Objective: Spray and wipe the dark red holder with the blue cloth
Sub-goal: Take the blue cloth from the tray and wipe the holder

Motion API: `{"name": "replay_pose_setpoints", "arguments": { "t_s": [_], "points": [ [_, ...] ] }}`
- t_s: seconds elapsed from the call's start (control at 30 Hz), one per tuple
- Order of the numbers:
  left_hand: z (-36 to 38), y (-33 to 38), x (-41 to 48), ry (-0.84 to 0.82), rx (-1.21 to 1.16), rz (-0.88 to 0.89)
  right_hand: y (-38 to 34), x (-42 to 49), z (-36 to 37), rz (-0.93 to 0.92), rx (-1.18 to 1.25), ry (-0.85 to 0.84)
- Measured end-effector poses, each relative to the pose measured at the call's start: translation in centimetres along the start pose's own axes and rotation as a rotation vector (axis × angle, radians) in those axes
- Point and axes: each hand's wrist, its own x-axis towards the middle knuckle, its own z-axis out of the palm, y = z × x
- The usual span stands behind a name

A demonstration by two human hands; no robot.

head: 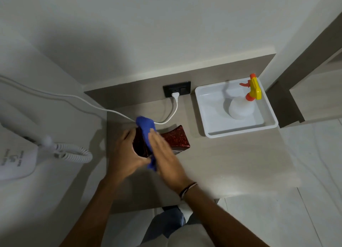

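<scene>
The dark red holder (pixel 176 138), glossy with red speckles, sits on the left part of the wooden counter (pixel 231 159). My left hand (pixel 125 154) grips its left side and hides part of it. My right hand (pixel 166 158) lies flat with fingers together, pressing the blue cloth (pixel 146 126) against the holder's top. The cloth bunches above my fingers and a corner hangs out below my palm. The white spray bottle (pixel 242 108), with a yellow and orange trigger head, stands apart in a tray at the right.
A white tray (pixel 209 113) holds the bottle at the counter's back right. A white cord (pixel 174 111) runs from a black wall socket (pixel 176 89) past the holder. A wall-mounted hair dryer (pixel 18 159) with a coiled cord is at the left. Tiled floor lies to the right.
</scene>
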Motion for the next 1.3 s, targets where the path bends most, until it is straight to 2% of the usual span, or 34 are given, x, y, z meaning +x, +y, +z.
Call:
{"name": "replay_pose_setpoints", "arguments": {
  "t_s": [0.13, 0.23, 0.33, 0.43, 0.57, 0.67, 0.73, 0.87, 0.97, 1.17, 1.23, 1.3],
  "points": [
    [0.1, 0.3, -0.4, 0.019, -0.008, -0.002, 6.3, -0.9, -3.8, 0.349, -0.073, -0.049],
    [-0.1, 0.7, 0.2, 0.027, -0.044, -0.015, 6.7, -0.6, -4.3, 0.360, 0.011, 0.015],
    [-0.5, 0.8, 0.3, 0.012, -0.120, -0.042, 7.1, -0.5, -4.9, 0.482, 0.187, 0.158],
    [-1.0, 0.7, 0.5, 0.047, -0.273, -0.058, 7.4, -0.4, -5.2, 0.709, 0.542, 0.279],
    [-0.2, 0.7, 0.4, -0.074, -0.369, -0.132, 7.1, -0.2, -5.1, 0.848, 0.839, 0.349],
    [-0.1, -0.2, 0.0, -0.189, -0.323, -0.055, 7.2, 0.5, -5.2, 0.880, 0.860, 0.373],
    [-0.4, -0.6, -0.2, -0.249, -0.172, 0.011, 7.2, 0.9, -5.3, 0.908, 0.865, 0.389],
    [0.1, -0.8, -0.4, -0.097, 0.241, 0.187, 7.2, 1.9, -5.1, 0.967, 0.912, 0.419],
    [0.8, -0.4, -0.5, -0.011, 0.309, 0.317, 6.8, 2.0, -5.1, 0.893, 0.799, 0.409],
    [1.1, -0.1, -1.2, 0.051, 0.311, 0.342, 6.2, 2.3, -5.6, 0.777, 0.514, 0.351],
    [0.9, -0.1, -1.2, 0.052, 0.273, 0.327, 4.9, 1.8, -6.2, 0.664, 0.389, 0.405],
    [0.7, 0.0, -1.1, 0.043, 0.212, 0.288, 2.8, 0.9, -6.3, 0.471, 0.287, 0.420]
  ]
}}
